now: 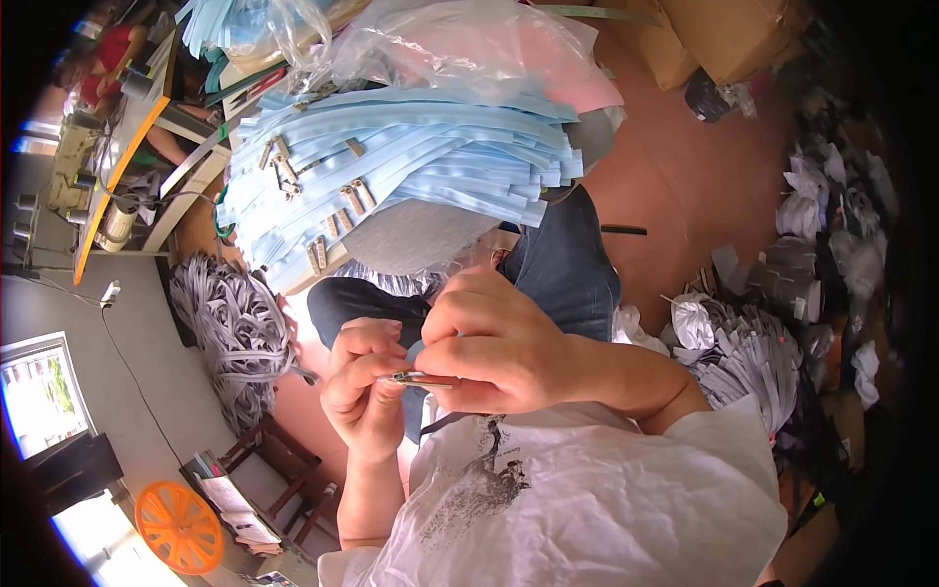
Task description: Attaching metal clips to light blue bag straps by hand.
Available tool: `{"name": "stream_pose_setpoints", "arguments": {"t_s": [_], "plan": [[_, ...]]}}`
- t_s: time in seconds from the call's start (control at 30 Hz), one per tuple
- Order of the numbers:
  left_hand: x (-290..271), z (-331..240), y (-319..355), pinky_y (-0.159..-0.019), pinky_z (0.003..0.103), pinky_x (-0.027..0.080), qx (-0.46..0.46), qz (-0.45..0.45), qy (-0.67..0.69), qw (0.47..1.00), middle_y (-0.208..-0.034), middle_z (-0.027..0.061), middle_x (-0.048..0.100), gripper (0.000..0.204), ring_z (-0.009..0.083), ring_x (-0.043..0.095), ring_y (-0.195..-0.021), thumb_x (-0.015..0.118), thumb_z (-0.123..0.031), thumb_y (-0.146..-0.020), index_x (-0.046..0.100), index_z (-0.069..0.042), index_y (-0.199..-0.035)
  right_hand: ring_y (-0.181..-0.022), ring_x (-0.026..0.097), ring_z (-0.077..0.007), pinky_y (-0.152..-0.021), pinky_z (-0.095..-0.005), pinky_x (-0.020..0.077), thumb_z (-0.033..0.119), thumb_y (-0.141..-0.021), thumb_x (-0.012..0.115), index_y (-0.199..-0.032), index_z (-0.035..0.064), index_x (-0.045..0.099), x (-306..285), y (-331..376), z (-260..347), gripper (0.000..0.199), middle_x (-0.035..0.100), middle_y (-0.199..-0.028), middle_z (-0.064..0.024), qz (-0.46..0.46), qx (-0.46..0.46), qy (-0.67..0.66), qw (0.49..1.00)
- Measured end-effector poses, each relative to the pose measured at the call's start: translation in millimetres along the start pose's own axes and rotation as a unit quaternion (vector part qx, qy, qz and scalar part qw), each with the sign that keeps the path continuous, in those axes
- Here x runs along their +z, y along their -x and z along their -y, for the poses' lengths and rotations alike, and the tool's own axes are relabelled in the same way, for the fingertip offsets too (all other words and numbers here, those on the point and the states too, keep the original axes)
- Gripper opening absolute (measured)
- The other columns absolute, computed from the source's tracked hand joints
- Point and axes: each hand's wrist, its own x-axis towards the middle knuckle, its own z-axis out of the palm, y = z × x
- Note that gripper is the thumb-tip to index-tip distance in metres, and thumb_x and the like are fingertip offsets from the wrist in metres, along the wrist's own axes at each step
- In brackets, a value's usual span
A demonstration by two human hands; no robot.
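Note:
Close together in front of my chest, both hands are pinched on one small piece. It is a flat, narrow, brownish metal piece (423,380) that looks like a zipper pull; its exact kind is too small to tell. My left hand (364,396) grips its left end between thumb and fingertips. My right hand (499,342) is curled over its right end, with the fingertips partly hidden. Just beyond the hands, a pile of light blue zipper tapes (391,132) lies across a grey board (425,235). Several small beige-brown pieces (350,201) of similar shape rest on the tapes.
Clear plastic bags (421,44) cover the back of the pile. Grey strips (235,328) are heaped at the left, more grey strips (748,357) at the right. A wooden-edged workbench (122,171) stands far left, an orange wheel (178,526) lower left. Cardboard boxes (724,39) sit far right.

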Motion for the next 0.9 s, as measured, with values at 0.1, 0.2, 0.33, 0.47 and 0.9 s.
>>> {"name": "stream_pose_setpoints", "arguments": {"t_s": [0.1, 0.2, 0.33, 0.47, 0.9], "plan": [[-2, -4, -5, -0.09, 0.047, 0.048, 0.052, 0.012, -0.037, 0.998, -0.087, 0.0094, 0.06, 0.019, 0.0275, 0.056, -0.091, 0.072, -0.023, -0.089, 0.069, -0.003, -0.089, -0.081, 0.055, -0.0226, -0.074, -0.0387, 0.0405, 0.011, -0.07, 0.081, -0.091, 0.0111, 0.063, 5, 1, 0, 0.028, 0.055, -0.089, -0.0011, -0.017, 0.009, -0.039, 0.999], [-2, -8, -7, -0.087, 0.047, 0.049, 0.093, 0.031, -0.059, 0.993, -0.086, 0.0079, 0.06, 0.019, 0.0265, 0.056, -0.088, 0.071, -0.024, -0.089, 0.07, -0.005, -0.087, -0.08, 0.056, -0.0232, -0.071, -0.0381, 0.0418, 0.01, -0.073, 0.08, -0.096, 0.0096, 0.064, 6, 6, -1, 0.028, 0.057, -0.091, -0.0024, -0.012, 0.004, -0.065, 0.998], [-2, -19, -9, -0.087, 0.05, 0.048, 0.12, 0.064, -0.109, 0.985, -0.086, 0.0077, 0.055, 0.021, 0.0253, 0.052, -0.088, 0.068, -0.027, -0.092, 0.064, -0.007, -0.087, -0.078, 0.056, -0.0234, -0.067, -0.0373, 0.0431, 0.01, -0.076, 0.079, -0.099, 0.0086, 0.065, 3, 7, 2, 0.027, 0.059, -0.091, -0.0036, -0.008, -0.004, -0.109, 0.994], [-2, -25, -9, -0.082, 0.048, 0.051, 0.176, 0.048, -0.178, 0.967, -0.085, 0.0059, 0.059, 0.013, 0.0256, 0.055, -0.084, 0.071, -0.021, -0.085, 0.068, -0.008, -0.085, -0.076, 0.057, -0.0231, -0.066, -0.0367, 0.0447, 0.01, -0.075, 0.08, -0.101, 0.0077, 0.067, 1, 7, 3, 0.03, 0.061, -0.091, -0.0046, 0.0, 0.001, -0.127, 0.992], [-4, -31, -6, -0.08, 0.047, 0.053, 0.198, 0.059, -0.211, 0.955, -0.089, 0.0039, 0.063, 0.018, 0.0253, 0.058, -0.086, 0.075, -0.006, -0.069, 0.072, -0.01, -0.086, -0.079, 0.059, -0.0247, -0.072, -0.0376, 0.0501, 0.013, -0.08, 0.079, -0.098, 0.0057, 0.069, 5, 12, 1, 0.021, 0.063, -0.092, -0.0056, -0.012, -0.01, -0.181, 0.983]]}}
